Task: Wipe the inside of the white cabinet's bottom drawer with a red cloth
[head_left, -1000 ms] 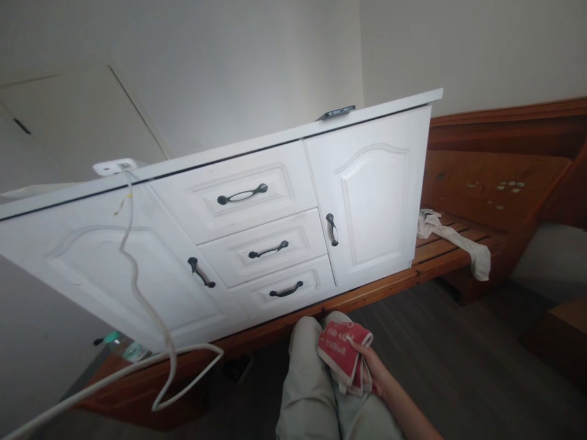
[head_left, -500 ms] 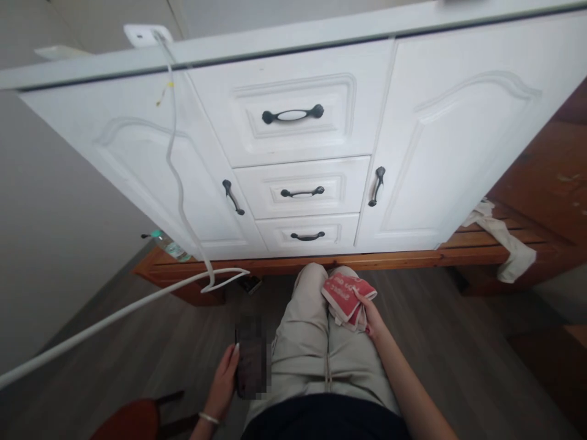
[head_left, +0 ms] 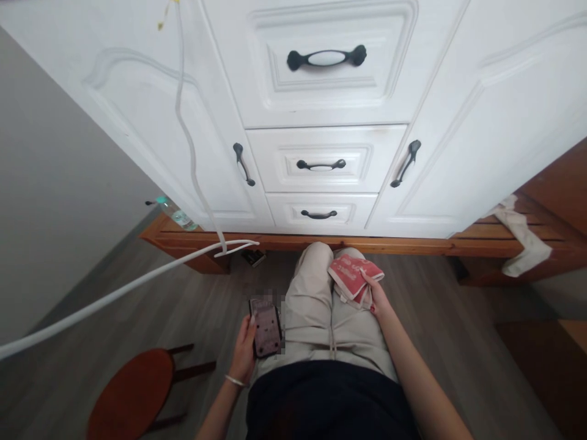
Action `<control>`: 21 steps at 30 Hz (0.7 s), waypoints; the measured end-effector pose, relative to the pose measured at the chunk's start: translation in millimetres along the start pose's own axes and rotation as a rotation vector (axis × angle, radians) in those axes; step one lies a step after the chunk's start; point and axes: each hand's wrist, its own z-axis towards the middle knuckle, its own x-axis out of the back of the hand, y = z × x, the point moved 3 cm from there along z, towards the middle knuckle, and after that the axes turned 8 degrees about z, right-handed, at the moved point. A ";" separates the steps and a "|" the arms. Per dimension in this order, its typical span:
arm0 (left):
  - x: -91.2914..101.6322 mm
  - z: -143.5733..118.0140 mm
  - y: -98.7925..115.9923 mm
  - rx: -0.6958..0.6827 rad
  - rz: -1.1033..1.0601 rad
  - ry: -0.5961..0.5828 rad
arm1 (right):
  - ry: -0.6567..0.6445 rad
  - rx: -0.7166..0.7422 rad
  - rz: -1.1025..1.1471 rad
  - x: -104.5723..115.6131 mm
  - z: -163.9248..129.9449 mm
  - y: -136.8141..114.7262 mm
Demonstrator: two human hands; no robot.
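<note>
A dark-edged smartphone (head_left: 266,330) is held beside my left thigh by my left hand (head_left: 244,349), the thumb along its edge. Part of the phone is blurred by pixel blocks. On my other leg lies a folded red and white cloth (head_left: 353,276) with pale lettering. My right hand (head_left: 378,294) grips the cloth's right edge, thumb on top and the other fingers partly hidden beneath it. In front of my knees stands a white cabinet (head_left: 316,140) with shut drawers and doors and black handles.
The cabinet rests on a wooden bench (head_left: 413,245). A plastic bottle (head_left: 177,214) lies at its left end, and white fabric (head_left: 523,238) drapes over its right end. A white pole (head_left: 110,302) and cable (head_left: 191,153) cross the left side. Behind my left arm is a red-brown stool (head_left: 132,391).
My view has tilted down and come closer to the cabinet, so its top has left the picture. The phone has come slightly up and its face shows more. The cloth stays in my right hand.
</note>
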 end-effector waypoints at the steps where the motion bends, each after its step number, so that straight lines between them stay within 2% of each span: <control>1: -2.8 -4.3 -0.1 0.001 0.007 -0.067 | 0.000 -0.004 0.002 -0.3 -0.5 0.3; 4: -7.4 -16.7 -1.2 -0.032 0.074 -0.210 | 0.002 -0.013 0.013 -1.7 -2.3 -0.1; 9: -5.6 -26.4 -4.9 -0.077 0.141 -0.320 | 0.002 -0.025 0.037 -5.5 -5.6 -1.4; 14: -6.4 -32.1 2.5 -0.168 0.179 -0.358 | 0.005 -0.002 0.073 -6.7 -7.2 -2.2; 18: -10.2 -35.5 11.8 -0.154 0.226 -0.418 | -0.009 0.013 0.087 -5.7 -6.2 -2.6; 21: -9.8 -31.6 11.8 -0.060 0.173 -0.339 | -0.020 0.015 0.084 -4.5 -4.4 -2.5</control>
